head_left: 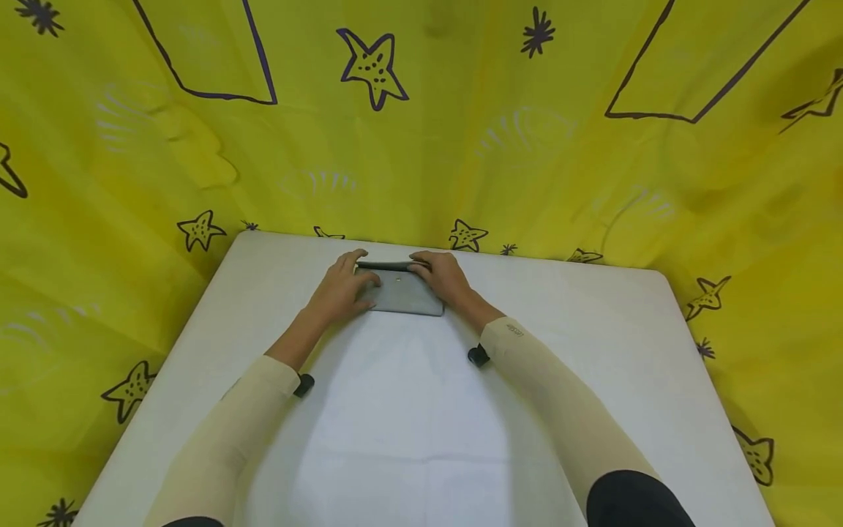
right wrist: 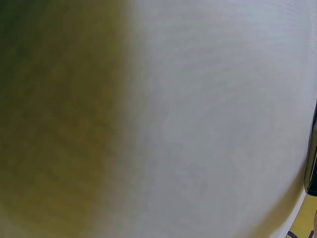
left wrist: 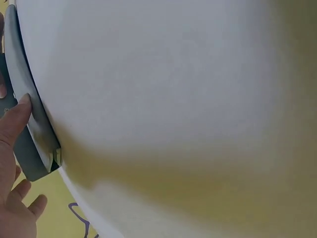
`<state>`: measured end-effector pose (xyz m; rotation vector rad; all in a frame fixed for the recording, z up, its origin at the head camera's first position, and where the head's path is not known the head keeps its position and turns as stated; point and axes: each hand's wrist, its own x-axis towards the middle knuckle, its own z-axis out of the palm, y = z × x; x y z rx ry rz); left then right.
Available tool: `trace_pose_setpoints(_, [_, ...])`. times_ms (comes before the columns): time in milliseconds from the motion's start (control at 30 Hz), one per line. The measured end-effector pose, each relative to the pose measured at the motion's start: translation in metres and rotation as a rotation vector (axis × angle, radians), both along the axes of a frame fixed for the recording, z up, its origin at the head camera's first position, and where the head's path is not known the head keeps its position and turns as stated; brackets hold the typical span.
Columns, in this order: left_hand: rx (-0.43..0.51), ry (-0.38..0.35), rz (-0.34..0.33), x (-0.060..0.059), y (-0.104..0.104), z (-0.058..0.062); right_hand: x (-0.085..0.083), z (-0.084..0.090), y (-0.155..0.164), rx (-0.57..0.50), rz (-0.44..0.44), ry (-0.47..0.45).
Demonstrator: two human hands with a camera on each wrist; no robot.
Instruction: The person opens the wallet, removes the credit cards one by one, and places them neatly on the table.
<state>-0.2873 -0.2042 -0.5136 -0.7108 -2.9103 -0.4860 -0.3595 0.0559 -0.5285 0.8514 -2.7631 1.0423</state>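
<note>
A flat grey pouch point(head_left: 403, 294) with a small snap lies on the white table point(head_left: 408, 424) near its far edge. My left hand point(head_left: 341, 290) holds the pouch's left end, thumb on its top face and fingers curled over the dark far edge. My right hand point(head_left: 446, 278) grips the right end the same way. In the left wrist view the pouch point(left wrist: 30, 130) runs along the left edge with my thumb point(left wrist: 12, 124) pressed on it. In the right wrist view only a dark sliver of the pouch point(right wrist: 312, 163) shows at the right edge.
A yellow cloth point(head_left: 421, 146) printed with dark stars hangs behind and around the table. Small black wrist cameras point(head_left: 478, 356) sit on both cream sleeves.
</note>
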Motion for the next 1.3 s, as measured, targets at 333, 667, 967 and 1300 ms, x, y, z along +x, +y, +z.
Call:
trace_pose_setpoints(333, [-0.139,0.043,-0.031,-0.001,0.006,0.013,0.003,0.005,-0.001,0.009,-0.039,0.0])
trace_pose_setpoints(667, [-0.115,-0.046,-0.062,-0.006,0.007,0.017,0.01,0.01,0.005,0.028,-0.077,-0.016])
trace_pose_setpoints(967, [-0.078,-0.111,-0.066,-0.013,0.005,0.017,0.013,0.012,0.014,0.071,0.02,0.156])
trace_pose_setpoints(1300, [0.028,-0.217,-0.047,-0.017,-0.001,0.012,0.017,0.007,0.026,0.08,0.15,0.254])
